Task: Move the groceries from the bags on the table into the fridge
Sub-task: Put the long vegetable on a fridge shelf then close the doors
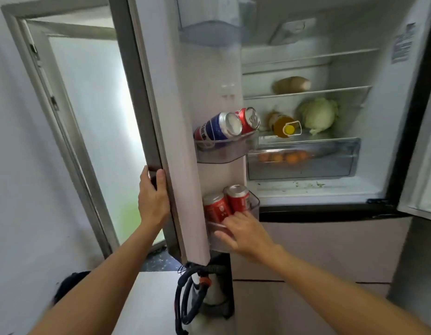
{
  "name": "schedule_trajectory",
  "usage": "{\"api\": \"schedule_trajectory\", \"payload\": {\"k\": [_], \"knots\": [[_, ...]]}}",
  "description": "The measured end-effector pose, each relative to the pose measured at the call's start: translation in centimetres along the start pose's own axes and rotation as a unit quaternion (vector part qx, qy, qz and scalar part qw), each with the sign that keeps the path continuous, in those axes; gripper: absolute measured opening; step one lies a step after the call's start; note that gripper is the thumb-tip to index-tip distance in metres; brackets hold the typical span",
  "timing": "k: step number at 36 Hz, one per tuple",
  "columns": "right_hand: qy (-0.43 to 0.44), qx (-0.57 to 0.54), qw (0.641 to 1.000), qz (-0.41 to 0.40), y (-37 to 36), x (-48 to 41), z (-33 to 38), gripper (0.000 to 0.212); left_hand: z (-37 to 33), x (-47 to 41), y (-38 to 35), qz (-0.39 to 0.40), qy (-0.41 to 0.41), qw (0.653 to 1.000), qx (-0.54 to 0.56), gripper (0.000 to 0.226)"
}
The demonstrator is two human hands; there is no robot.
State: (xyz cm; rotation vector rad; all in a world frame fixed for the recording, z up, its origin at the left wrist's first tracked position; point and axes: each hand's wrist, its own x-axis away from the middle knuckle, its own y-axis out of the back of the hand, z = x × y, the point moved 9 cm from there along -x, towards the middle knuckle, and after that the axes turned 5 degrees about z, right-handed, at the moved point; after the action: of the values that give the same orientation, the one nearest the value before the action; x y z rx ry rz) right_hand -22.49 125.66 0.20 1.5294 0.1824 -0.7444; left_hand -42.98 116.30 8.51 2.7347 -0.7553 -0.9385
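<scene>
The fridge stands open in front of me. My left hand (153, 197) grips the outer edge of the left fridge door (176, 117). My right hand (243, 232) rests with spread fingers on the front of the lower door bin (254, 204), touching two upright red cans (227, 205); whether it grips one I cannot tell. The upper door bin (224, 151) holds a blue-and-red can (218, 128) and a red can (249, 117), both tilted. Inside are a cabbage (318, 114), a yellow-capped bottle (283, 125), a brownish item (291, 85) and oranges (284, 157) in the drawer.
A doorway with a bright frosted panel (93, 117) lies left of the fridge door. Below the door hangs a dark coiled hose on a grey device (197, 293). The right fridge door (424, 153) stands open at the frame's edge. Crumbs lie on the fridge floor (306, 186).
</scene>
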Motion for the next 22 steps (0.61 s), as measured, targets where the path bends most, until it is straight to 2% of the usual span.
{"api": "schedule_trajectory", "payload": {"k": [4,7,10,12,15,20,22], "knots": [[-0.041,0.034,0.997,-0.050,0.7,2.5,-4.0,0.044,-1.7,1.7,-0.1,-0.034,-0.056,0.998,0.010,0.044],[-0.073,0.035,0.992,-0.098,2.3,4.7,-6.6,0.044,-3.2,3.1,-1.3,-0.008,-0.117,0.993,-0.003,0.039],[-0.159,-0.085,0.978,-0.106,3.9,6.5,-9.3,0.045,-4.7,4.4,-3.2,0.017,-0.154,0.988,-0.014,0.047],[-0.210,-0.193,0.949,-0.136,5.1,7.8,-11.0,0.041,-6.7,5.6,-4.8,0.023,-0.184,0.982,-0.024,0.046],[-0.235,-0.306,0.905,-0.177,7.8,8.9,-12.4,0.040,-9.6,7.3,-7.5,0.009,-0.215,0.976,-0.031,0.039],[-0.275,-0.398,0.863,-0.146,10.0,9.2,-16.2,0.031,-13.4,9.7,-13.5,0.036,-0.232,0.972,-0.003,0.046],[-0.299,-0.403,0.856,-0.126,10.1,9.3,-18.6,0.037,-14.5,10.4,-15.8,0.050,-0.224,0.973,0.001,0.048]]}}
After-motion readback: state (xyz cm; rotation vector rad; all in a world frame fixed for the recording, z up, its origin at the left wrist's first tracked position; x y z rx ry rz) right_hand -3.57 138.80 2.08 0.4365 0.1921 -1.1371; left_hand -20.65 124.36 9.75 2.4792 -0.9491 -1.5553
